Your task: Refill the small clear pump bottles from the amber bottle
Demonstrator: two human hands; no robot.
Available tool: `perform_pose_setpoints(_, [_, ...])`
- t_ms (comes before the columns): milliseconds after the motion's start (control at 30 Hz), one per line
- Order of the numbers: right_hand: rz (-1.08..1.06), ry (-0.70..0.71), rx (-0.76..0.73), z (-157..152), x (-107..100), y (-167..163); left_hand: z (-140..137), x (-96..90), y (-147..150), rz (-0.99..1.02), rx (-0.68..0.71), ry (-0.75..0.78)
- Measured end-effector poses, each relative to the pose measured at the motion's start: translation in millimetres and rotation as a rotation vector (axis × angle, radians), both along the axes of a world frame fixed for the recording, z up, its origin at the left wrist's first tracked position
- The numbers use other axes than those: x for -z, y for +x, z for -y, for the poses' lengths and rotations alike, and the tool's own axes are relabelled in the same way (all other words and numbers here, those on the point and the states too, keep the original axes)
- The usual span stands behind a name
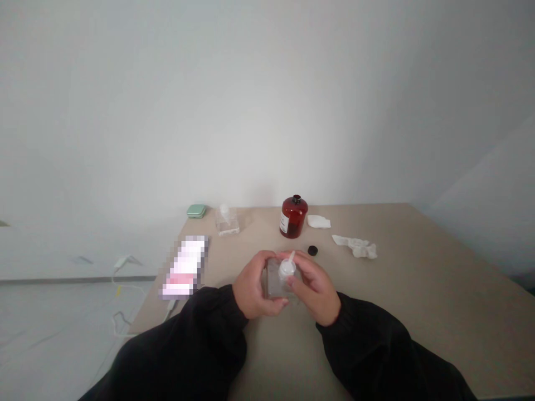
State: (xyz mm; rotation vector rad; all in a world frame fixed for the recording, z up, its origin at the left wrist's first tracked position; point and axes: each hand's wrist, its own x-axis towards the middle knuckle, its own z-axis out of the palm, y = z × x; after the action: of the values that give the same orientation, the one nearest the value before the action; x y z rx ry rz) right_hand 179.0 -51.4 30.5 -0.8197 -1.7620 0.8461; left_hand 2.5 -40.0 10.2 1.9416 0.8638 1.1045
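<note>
A clear, squarish pump bottle (276, 284) with a white pump head (287, 268) is between my hands, above the near part of the table. My left hand (256, 287) wraps round the bottle's left side, thumb along the near edge. At the white pump head, my right hand (314, 287) has its thumb and fingers closed round it. The pump's spout points away from me and slightly right. Beyond my hands stands a dark red-brown bottle (295, 217) with a white label and an uncapped neck. A small black cap (312, 250) lies just beyond my right hand.
A second clear bottle with a white top (228, 223) stands at the back left, beside a green case (196, 211). A phone (186, 267) with a white cable lies left. White folded tissue (319, 221) and crumpled tissue (357, 247) lie right. A wall borders the table's far edge.
</note>
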Motion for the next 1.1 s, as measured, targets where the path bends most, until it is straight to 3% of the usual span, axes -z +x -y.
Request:
perform_pose_setpoints(733, [0.012, 0.018, -0.010, 1.5, -2.8, 0.7, -0.3, 1.8, -0.7, -0.006, -0.016, 0.010])
perform_pose_setpoints(1100, [-0.044, 0.004, 0.152, 1.8, 4.4, -2.4, 1.0, 1.4, 2.2, -0.060, -0.075, 0.017])
